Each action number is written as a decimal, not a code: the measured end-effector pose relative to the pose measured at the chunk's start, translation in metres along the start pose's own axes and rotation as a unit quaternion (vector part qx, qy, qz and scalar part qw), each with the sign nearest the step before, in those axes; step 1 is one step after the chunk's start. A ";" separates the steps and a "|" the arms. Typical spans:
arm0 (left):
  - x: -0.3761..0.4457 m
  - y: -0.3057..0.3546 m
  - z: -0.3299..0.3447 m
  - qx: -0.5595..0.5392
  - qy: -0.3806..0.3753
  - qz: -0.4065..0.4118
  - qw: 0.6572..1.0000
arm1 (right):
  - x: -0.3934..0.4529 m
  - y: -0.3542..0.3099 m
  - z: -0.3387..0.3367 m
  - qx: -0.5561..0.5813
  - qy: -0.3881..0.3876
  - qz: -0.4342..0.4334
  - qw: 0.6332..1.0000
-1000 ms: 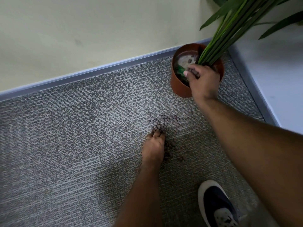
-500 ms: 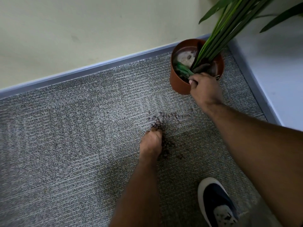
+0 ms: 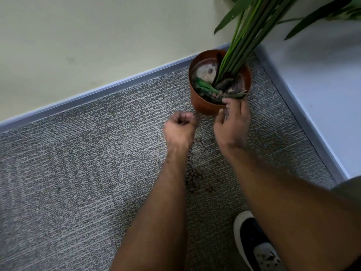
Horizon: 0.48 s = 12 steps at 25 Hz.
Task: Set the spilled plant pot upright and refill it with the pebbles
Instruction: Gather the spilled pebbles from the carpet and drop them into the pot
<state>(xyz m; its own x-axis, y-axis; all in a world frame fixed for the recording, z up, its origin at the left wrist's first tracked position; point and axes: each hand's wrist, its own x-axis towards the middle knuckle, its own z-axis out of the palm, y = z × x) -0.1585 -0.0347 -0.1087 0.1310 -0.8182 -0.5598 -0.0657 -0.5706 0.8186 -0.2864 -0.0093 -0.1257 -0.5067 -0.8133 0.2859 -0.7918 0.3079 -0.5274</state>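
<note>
The terracotta pot (image 3: 203, 106) stands upright on the carpet in the corner, with the green plant (image 3: 240, 45) rising from it. A few pebbles lie inside around the stems. Spilled brown pebbles (image 3: 190, 173) are strewn on the carpet below the pot, partly hidden by my left forearm. My left hand (image 3: 180, 128) is a closed fist lifted just left of the pot's near wall, holding pebbles that barely show. My right hand (image 3: 232, 124) is at the pot's near rim with relaxed fingers touching the rim and the leaf tips there.
A grey skirting strip (image 3: 97, 92) runs along the pale wall behind the pot. A white wall (image 3: 322, 94) with its own metal edge closes the right side. My dark shoe (image 3: 254, 239) stands on the carpet at the lower right.
My left hand has left the pebble pile and risen as a fist toward the pot. My right hand has drawn back from inside the pot to its near rim.
</note>
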 end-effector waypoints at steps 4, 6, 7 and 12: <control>0.010 0.054 0.040 0.039 -0.001 0.081 0.996 | -0.020 -0.001 -0.005 0.065 -0.016 0.031 0.997; 0.007 0.073 0.054 0.103 -0.009 0.107 0.989 | -0.021 -0.003 -0.008 0.049 -0.046 0.034 0.997; 0.007 0.080 0.058 0.136 -0.024 0.108 0.984 | -0.021 -0.005 -0.009 0.040 -0.060 0.037 0.997; 0.006 0.069 0.046 0.161 -0.086 0.133 0.974 | -0.024 -0.007 -0.006 0.008 -0.197 0.103 0.975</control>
<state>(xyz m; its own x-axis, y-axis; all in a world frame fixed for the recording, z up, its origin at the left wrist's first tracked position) -0.2078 -0.0826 -0.0612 -0.0985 -0.9240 -0.3696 -0.3859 -0.3069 0.8700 -0.2712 0.0109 -0.1242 -0.4814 -0.8626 -0.1554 -0.6805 0.4795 -0.5541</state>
